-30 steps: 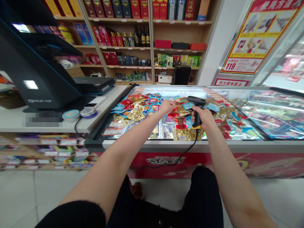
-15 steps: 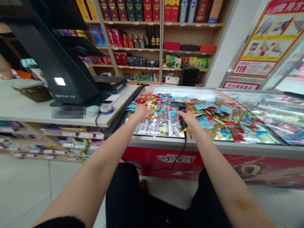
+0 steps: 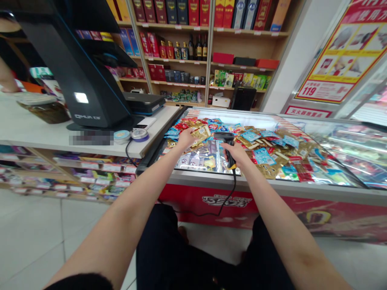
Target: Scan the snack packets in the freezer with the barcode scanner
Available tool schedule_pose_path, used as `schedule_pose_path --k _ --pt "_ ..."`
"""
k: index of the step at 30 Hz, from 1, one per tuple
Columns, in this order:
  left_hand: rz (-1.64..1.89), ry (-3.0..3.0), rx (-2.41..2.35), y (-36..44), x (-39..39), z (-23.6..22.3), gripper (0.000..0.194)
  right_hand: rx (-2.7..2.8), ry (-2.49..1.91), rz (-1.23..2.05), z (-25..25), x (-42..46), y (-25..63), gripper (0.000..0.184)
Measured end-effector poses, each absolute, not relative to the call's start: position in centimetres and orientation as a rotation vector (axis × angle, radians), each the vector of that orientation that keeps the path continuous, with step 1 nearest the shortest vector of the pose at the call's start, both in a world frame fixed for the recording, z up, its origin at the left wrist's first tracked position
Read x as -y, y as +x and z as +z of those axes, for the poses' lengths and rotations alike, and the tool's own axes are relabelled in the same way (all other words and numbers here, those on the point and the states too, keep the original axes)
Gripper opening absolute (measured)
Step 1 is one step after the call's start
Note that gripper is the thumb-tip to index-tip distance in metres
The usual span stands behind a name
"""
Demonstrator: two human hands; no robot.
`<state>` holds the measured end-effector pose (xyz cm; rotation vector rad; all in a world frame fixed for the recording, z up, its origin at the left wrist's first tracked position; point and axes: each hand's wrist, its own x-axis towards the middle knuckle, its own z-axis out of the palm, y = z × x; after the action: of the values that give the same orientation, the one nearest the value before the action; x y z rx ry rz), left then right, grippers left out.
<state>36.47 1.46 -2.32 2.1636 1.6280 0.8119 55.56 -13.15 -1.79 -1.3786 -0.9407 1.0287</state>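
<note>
Look at that, the left hand (image 3: 186, 139) pinches a gold foil snack packet (image 3: 200, 133) between thumb and fingers, held flat and close to the black barcode scanner (image 3: 225, 137), gripped by the right hand's (image 3: 238, 154) wrapped fingers above the freezer chest (image 3: 205, 177).

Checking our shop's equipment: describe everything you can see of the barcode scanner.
The barcode scanner is a pistol-shaped handheld in black plastic, with yellow low on its grip. The right hand wraps that grip, holding it over the freezer's glass top. A thin black cable runs from its base down past the freezer's front edge.
</note>
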Motion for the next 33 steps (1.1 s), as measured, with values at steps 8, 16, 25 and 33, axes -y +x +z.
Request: schedule_pose_path --k 8,16,25,33 --pt "0.989 1.757 -1.498 37.4 -2.8 -2.9 0.054 1.039 -1.439 0.907 -1.1 13.7 55.6 0.023" --pt "1.055 1.710 -1.477 38.2 -2.6 -2.9 0.051 1.055 -1.415 0.904 -1.2 13.6 56.0 0.023" --pt "1.010 1.814 -1.484 38.5 -2.3 -2.7 0.061 1.050 -1.411 0.904 -0.9 14.1 56.1 0.020" --pt "1.000 1.850 -1.458 39.0 -1.9 -2.2 0.046 1.087 -1.434 0.860 -1.0 14.2 56.9 0.027"
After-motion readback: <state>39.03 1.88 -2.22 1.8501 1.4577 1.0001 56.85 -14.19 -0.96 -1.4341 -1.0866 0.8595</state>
